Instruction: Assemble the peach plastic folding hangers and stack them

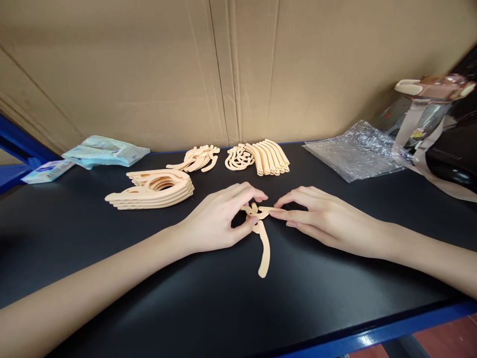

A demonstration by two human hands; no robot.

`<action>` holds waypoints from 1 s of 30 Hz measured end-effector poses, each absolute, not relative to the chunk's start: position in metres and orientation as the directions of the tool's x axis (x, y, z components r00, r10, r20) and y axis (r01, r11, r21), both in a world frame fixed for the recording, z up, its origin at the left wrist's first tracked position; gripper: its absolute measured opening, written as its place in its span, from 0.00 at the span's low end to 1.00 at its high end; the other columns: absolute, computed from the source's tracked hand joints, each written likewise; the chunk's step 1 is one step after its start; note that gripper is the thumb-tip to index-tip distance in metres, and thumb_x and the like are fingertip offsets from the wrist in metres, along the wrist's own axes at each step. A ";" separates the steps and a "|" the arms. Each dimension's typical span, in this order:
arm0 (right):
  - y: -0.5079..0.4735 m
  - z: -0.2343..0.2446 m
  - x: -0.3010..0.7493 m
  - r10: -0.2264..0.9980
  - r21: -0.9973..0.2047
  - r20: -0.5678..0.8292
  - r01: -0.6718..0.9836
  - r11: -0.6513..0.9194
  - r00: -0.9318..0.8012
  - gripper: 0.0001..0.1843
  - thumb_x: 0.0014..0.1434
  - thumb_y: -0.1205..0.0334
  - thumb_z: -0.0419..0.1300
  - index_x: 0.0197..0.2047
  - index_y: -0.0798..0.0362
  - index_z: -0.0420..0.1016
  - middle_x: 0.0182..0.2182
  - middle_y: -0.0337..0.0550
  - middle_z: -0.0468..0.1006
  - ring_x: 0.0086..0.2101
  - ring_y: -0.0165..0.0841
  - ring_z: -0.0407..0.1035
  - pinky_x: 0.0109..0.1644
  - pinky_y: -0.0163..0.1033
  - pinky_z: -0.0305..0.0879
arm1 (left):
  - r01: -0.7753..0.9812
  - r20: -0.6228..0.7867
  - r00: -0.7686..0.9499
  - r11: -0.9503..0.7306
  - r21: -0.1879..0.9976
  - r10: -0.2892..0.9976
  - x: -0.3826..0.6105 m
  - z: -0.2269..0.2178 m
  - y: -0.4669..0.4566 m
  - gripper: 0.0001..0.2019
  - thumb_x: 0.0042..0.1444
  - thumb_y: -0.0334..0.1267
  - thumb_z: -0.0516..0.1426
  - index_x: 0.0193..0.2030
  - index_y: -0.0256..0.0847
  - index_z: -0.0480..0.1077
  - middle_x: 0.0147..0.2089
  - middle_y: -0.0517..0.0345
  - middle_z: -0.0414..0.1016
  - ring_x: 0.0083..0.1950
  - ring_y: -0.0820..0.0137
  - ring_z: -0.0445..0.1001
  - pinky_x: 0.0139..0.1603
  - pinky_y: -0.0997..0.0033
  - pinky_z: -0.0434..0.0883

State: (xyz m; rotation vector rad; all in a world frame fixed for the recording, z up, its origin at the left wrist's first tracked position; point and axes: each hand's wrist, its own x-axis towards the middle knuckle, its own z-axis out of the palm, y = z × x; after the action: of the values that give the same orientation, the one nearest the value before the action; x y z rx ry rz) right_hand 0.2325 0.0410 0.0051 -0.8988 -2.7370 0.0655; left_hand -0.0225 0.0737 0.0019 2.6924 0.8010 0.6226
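A partly joined beige plastic folding hanger (264, 251) lies on the black table in front of me, one curved arm pointing toward me. My left hand (227, 216) is closed on its middle, the thumb in front and the fingers curled behind. My right hand (324, 219) pinches the right end of a small curved beige piece by that middle, with its other fingers loosely bent. The fingers partly hide the joint, so I cannot tell whether the small piece is attached.
Behind my left hand sits a stack of beige hangers (164, 199). Farther back lie loose centre pieces (197, 158), curved hooks (238, 157) and a row of hanger arms (268, 156). Tissue packs (104, 151) are at left; a clear plastic bag (346, 154) and strapped bottle (428, 109) at right.
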 end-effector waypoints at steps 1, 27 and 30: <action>0.041 0.005 0.233 0.587 -0.143 0.234 0.570 0.809 -0.775 0.18 0.69 0.67 0.49 0.57 0.48 0.72 0.51 0.47 0.73 0.45 0.38 0.67 0.49 0.46 0.67 | 0.448 0.335 0.754 -0.815 0.366 0.565 -0.023 0.002 0.074 0.12 0.62 0.33 0.55 0.53 0.42 0.65 0.47 0.57 0.72 0.46 0.68 0.74 0.42 0.70 0.72; 0.043 0.001 0.235 0.793 -0.399 0.306 0.685 0.610 -0.528 0.10 0.66 0.62 0.56 0.47 0.52 0.76 0.30 0.37 0.72 0.26 0.26 0.66 0.31 0.32 0.63 | 0.396 0.522 0.718 -0.888 0.235 0.459 -0.025 0.004 0.074 0.16 0.59 0.20 0.45 0.31 0.40 0.69 0.38 0.58 0.77 0.39 0.69 0.71 0.41 0.66 0.68; 0.044 0.002 0.235 0.813 -0.463 0.261 0.672 0.578 -0.520 0.14 0.65 0.60 0.57 0.53 0.52 0.73 0.26 0.34 0.70 0.23 0.25 0.63 0.28 0.31 0.61 | 0.372 0.466 0.759 -0.891 0.261 0.454 -0.025 0.001 0.076 0.19 0.58 0.19 0.45 0.37 0.41 0.74 0.43 0.60 0.80 0.42 0.69 0.75 0.44 0.66 0.70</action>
State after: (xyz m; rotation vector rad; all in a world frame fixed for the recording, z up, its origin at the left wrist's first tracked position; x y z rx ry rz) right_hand 0.2347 0.0442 0.0016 -1.1902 -2.3612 0.4233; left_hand -0.0252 0.0763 0.0007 2.8023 0.6619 0.8019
